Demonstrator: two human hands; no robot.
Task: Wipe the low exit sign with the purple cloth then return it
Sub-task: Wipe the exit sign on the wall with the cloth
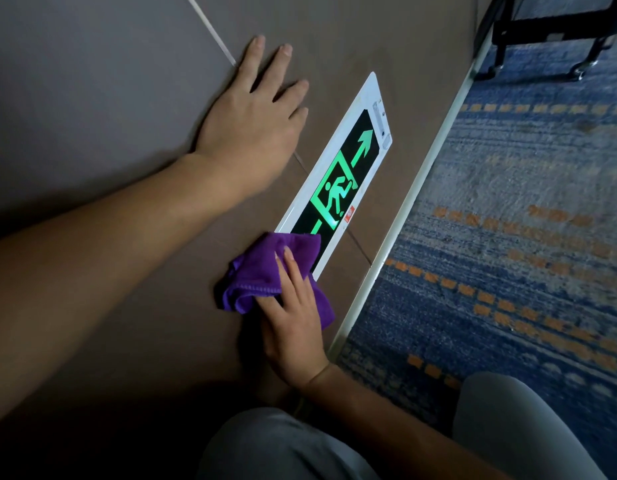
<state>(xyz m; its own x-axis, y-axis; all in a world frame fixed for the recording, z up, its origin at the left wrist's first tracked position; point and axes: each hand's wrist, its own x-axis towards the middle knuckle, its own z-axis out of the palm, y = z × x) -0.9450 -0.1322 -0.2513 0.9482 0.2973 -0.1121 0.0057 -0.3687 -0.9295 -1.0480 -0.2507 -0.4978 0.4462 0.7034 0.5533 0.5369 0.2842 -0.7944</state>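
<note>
The low exit sign (345,174) is a long white-framed panel set flat in the brown tiled wall, with a glowing green running figure and arrow on black. A bunched purple cloth (262,271) covers the sign's near end. My right hand (293,317) presses flat on the cloth, fingers pointing along the sign. My left hand (255,123) rests flat on the wall just above the sign with its fingers spread, holding nothing.
A pale skirting strip (421,188) runs along the foot of the wall. Blue carpet (514,209) with orange dashes lies to the right. A black wheeled cart frame (549,32) stands at the top right. My grey-trousered knees (514,431) fill the bottom.
</note>
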